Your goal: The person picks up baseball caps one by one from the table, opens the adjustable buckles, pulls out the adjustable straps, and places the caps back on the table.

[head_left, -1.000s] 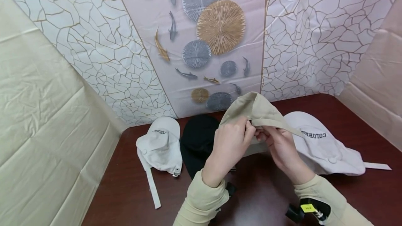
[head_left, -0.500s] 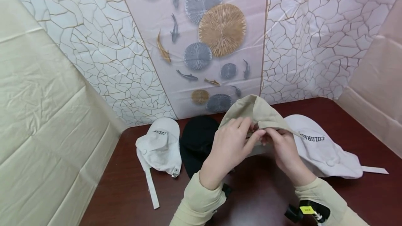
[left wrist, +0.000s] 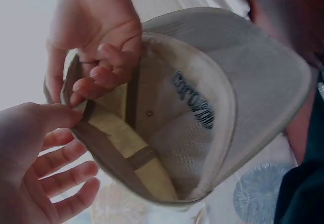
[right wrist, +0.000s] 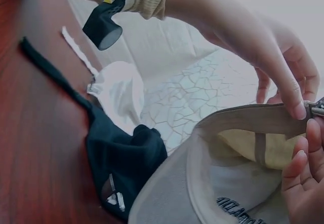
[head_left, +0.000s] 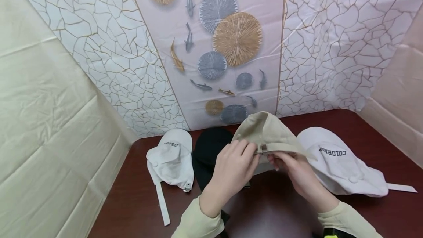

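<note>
Holding a beige cap point(head_left: 275, 127) above a dark red worktop point(head_left: 125, 201), a person in pale sleeves point(head_left: 201, 223) is working just to the right of a black cap point(head_left: 211, 146). The left hand point(head_left: 232, 164), partly covering the black cap from view, is holding with a narrow grip, pinching the beige cap's rear band beside a metal buckle point(head_left: 263, 148). The right hand point(head_left: 299, 172), farther to the right of the black cap, is pinching the cap strap point(head_left: 285, 148) in a similarly narrow grip. The beige cap's hollow side is facing the person, and the left wrist view is showing dark lettering point(left wrist: 195, 100) inside the crown. One white cap point(head_left: 173, 161) is lying just left of the black cap, its loose strap point(head_left: 162, 205) trailing toward the person. Another white cap point(head_left: 350, 172), bearing dark letters, is resting well to the right of the black cap, its strap end point(head_left: 401, 187) pointing farther right. Behind the black cap, a backdrop point(head_left: 244, 39) is displaying printed fish and round discs.
</note>
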`<action>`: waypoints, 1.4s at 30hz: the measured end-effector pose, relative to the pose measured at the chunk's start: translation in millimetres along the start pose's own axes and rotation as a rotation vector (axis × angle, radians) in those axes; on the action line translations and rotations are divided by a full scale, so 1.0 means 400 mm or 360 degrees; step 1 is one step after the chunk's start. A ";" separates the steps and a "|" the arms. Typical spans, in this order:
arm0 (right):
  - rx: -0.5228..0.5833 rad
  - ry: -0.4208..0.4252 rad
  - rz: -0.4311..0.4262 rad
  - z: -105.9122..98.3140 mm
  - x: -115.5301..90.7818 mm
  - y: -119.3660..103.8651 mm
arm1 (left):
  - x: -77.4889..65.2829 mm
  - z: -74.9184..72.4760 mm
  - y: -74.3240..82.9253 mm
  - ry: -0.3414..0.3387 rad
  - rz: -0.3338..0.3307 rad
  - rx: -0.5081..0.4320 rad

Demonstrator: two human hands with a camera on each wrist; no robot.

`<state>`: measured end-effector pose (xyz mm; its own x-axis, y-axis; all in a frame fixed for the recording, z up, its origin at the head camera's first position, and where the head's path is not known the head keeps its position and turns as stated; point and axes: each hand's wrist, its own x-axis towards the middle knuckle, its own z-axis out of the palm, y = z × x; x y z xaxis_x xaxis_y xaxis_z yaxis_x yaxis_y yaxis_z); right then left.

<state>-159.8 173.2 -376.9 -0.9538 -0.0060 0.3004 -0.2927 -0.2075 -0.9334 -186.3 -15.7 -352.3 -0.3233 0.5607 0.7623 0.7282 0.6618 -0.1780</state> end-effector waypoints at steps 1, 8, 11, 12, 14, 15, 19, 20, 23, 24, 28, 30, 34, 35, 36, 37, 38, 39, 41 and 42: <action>-0.0006 -0.0015 0.0003 -0.001 -0.004 0.002 | -0.003 0.000 0.001 0.0022 0.0025 0.0013; -0.0026 -0.0100 -0.0072 -0.008 -0.013 0.009 | -0.015 0.005 0.010 0.0100 0.0123 0.0061; -0.0052 -0.0133 -0.0084 -0.012 -0.013 0.007 | -0.014 0.004 0.011 0.0109 0.0126 0.0065; -0.0059 -0.0139 -0.0083 -0.013 -0.012 0.006 | -0.014 0.004 0.012 0.0109 0.0124 0.0058; -0.0068 -0.0139 -0.0077 -0.014 -0.013 0.004 | -0.013 0.003 0.013 0.0111 0.0133 0.0061; -0.0065 -0.0135 -0.0073 -0.015 -0.013 0.002 | -0.012 0.003 0.013 0.0112 0.0140 0.0061; -0.0013 -0.0116 -0.0085 -0.013 -0.016 -0.001 | -0.010 0.005 0.017 0.0115 0.0164 0.0060; 0.0002 -0.0118 -0.0094 -0.012 -0.018 -0.001 | -0.010 0.005 0.017 0.0114 0.0168 0.0061; 0.0038 -0.0132 -0.0130 -0.011 -0.021 0.001 | -0.010 0.004 0.019 0.0114 0.0166 0.0058; 0.0048 -0.0137 -0.0141 -0.010 -0.021 0.002 | -0.010 0.004 0.019 0.0112 0.0165 0.0058; 0.0068 -0.0134 -0.0169 -0.009 -0.023 0.005 | -0.010 0.006 0.019 0.0106 0.0161 0.0058; 0.0073 -0.0131 -0.0169 -0.009 -0.023 0.006 | -0.010 0.009 0.019 0.0105 0.0163 0.0059; 0.0190 -0.0112 -0.0178 -0.012 -0.021 0.005 | -0.013 0.014 0.015 0.0090 0.0157 0.0067; 0.0241 -0.0098 -0.0190 -0.013 -0.021 0.004 | -0.014 0.015 0.013 0.0085 0.0149 0.0070; 0.0290 -0.0087 -0.0205 -0.014 -0.020 0.004 | -0.015 0.016 0.011 0.0082 0.0140 0.0073; 0.0338 -0.0079 -0.0221 -0.016 -0.019 0.003 | -0.016 0.017 0.009 0.0078 0.0132 0.0076; 0.0379 -0.0069 -0.0236 -0.017 -0.018 0.002 | -0.017 0.017 0.007 0.0076 0.0124 0.0076; 0.0397 -0.0061 -0.0246 -0.017 -0.017 0.002 | -0.018 0.018 0.006 0.0076 0.0119 0.0078; 0.0391 -0.0068 -0.0259 -0.019 -0.016 0.001 | -0.018 0.018 0.005 0.0079 0.0117 0.0083; 0.0375 -0.0067 -0.0254 -0.019 -0.016 0.001 | -0.018 0.017 0.005 0.0082 0.0119 0.0089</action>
<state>-154.5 180.5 -380.8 -0.8920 0.0056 0.4520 -0.4101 -0.4306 -0.8040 -186.8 -14.9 -362.4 -0.2367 0.5846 0.7761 0.7138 0.6465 -0.2693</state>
